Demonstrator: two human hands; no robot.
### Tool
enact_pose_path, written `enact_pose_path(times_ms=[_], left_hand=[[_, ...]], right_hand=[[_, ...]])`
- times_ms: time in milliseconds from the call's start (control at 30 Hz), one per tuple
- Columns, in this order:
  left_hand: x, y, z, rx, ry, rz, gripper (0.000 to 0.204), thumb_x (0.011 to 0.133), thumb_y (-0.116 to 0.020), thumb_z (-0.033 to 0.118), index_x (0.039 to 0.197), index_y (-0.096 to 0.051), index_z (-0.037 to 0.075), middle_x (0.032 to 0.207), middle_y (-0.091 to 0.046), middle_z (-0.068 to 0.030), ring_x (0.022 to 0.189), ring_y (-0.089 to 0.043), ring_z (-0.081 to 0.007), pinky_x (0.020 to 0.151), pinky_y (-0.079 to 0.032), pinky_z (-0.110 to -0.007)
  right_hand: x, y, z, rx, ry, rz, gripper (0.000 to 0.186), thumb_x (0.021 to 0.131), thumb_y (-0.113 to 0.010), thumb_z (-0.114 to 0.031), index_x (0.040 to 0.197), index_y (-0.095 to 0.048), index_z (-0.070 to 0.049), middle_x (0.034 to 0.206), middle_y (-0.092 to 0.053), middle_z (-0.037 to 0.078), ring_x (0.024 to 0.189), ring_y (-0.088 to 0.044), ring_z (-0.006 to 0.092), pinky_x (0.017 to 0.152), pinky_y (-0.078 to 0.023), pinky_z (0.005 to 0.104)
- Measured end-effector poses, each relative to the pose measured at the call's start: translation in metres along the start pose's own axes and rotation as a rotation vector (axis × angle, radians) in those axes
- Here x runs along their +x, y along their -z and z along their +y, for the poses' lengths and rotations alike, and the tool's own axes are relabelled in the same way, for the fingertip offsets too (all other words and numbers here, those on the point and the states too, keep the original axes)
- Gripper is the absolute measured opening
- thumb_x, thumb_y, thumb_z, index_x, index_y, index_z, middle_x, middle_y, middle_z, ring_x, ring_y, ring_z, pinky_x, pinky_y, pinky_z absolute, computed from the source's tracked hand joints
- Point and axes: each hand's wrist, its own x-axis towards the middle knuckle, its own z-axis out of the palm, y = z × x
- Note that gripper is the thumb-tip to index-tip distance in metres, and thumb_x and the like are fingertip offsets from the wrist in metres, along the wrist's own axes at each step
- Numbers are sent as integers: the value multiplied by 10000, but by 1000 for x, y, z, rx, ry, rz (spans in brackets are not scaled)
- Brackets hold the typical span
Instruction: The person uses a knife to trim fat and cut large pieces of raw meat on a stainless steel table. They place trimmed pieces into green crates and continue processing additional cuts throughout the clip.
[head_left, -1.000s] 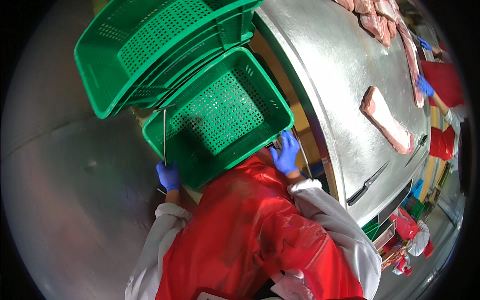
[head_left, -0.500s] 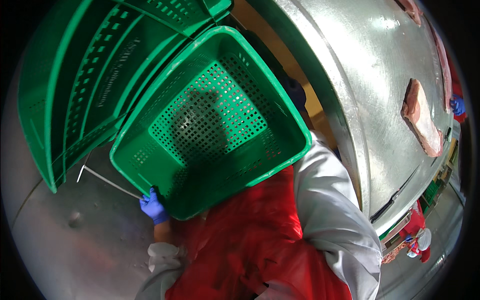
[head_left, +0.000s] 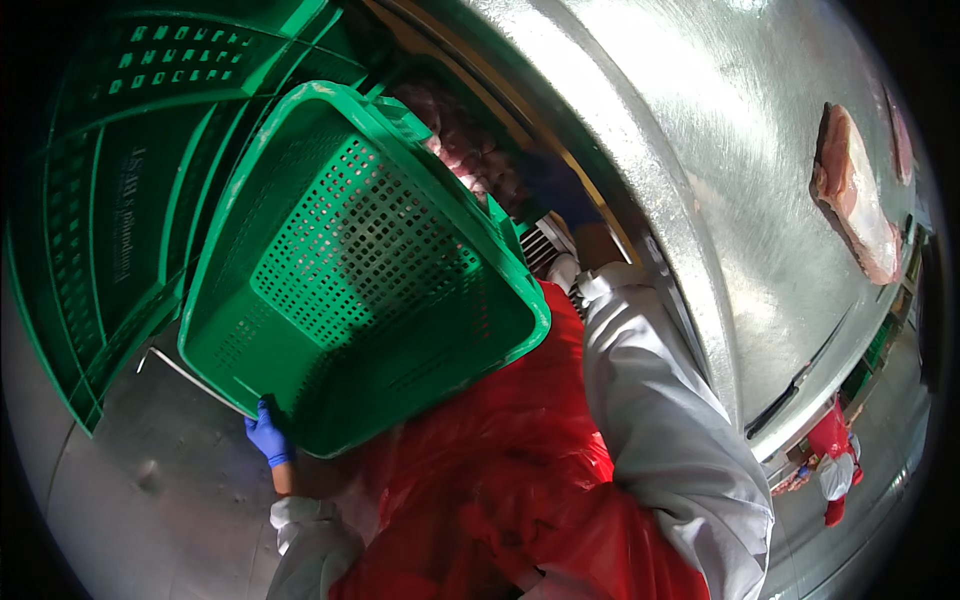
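A green perforated plastic crate (head_left: pixel 370 390) hangs tilted before me, its open inside facing up. At its lower left corner my left hand (head_left: pixel 268 437), in a blue glove, is closed on the rim. A thin metal rod with a bent end (head_left: pixel 185 368) runs along the crate's edge to that hand; whether the fingers hold it too is unclear. Beyond the crate's right side, in shadow by the steel table, is my right hand (head_left: pixel 565 190), also gloved. Its fingers are too dark to make out. Close to it lie pieces of raw meat (head_left: pixel 465 140), partly hidden by the crate.
More green crates (head_left: pixel 130 215) stand at the left. A steel table (head_left: pixel 690 120) on the right bears a cut of meat (head_left: pixel 853 195) and a knife (head_left: pixel 775 408). A person in red and white (head_left: pixel 835 460) is at the far right. Under my left arm is a steel surface (head_left: pixel 150 520).
The crate has moved left and tilted, with my left hand still on its rim. Meat beside it has come into view. My right hand, hidden before, now shows beyond the crate.
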Motion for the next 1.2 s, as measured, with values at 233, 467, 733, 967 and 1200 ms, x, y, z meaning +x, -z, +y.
enact_pose_path(times_ms=[233, 467, 733, 967, 1200], left_hand=[[1, -11, 0, -78, -5, 32, 217, 963, -634, 80, 1160, -642, -12, 981, -703, -69, 791, -638, -143, 698, -517, -290], [9, -3, -9, -80, -30, 6, 188, 966, -622, 84, 1138, -637, 9, 991, -717, -103, 814, -675, -187, 694, -527, -313], [7, -14, 3, -80, 39, -21, 212, 956, -627, 67, 1151, -644, -13, 987, -698, -90, 811, -646, -161, 713, -514, -297], [-22, -49, 23, -58, -1, 1, 241, 931, -634, 16, 1163, -644, -47, 1003, -702, -93, 834, -648, -162, 759, -521, -304], [-24, -85, 44, -6, -59, 4, 209, 912, -643, -24, 1121, -652, -45, 967, -709, -92, 781, -660, -152, 706, -531, -284]], right_hand=[[13, 19, 11, -110, -71, -64, 450, 991, -570, -415, 1211, -662, -33, 1077, -706, 182, 1060, -671, 258, 904, -506, 381], [19, 35, 51, -188, -91, -146, 418, 1011, -558, -376, 1206, -664, -22, 1076, -700, 187, 1071, -661, 241, 921, -499, 376], [-92, 9, 33, 188, -151, -154, 460, 1037, -499, -341, 1335, -567, 2, 1343, -590, 172, 1269, -543, 260, 1078, -413, 365], [-195, 17, 13, 592, -102, 208, 536, 1086, -374, -377, 1452, -440, 9, 1440, -512, 155, 1291, -518, 263, 1107, -385, 388], [-95, 11, 77, 776, -655, 248, 448, 1054, -420, -290, 1358, -534, 19, 1328, -582, 162, 1188, -558, 266, 1035, -413, 397]])
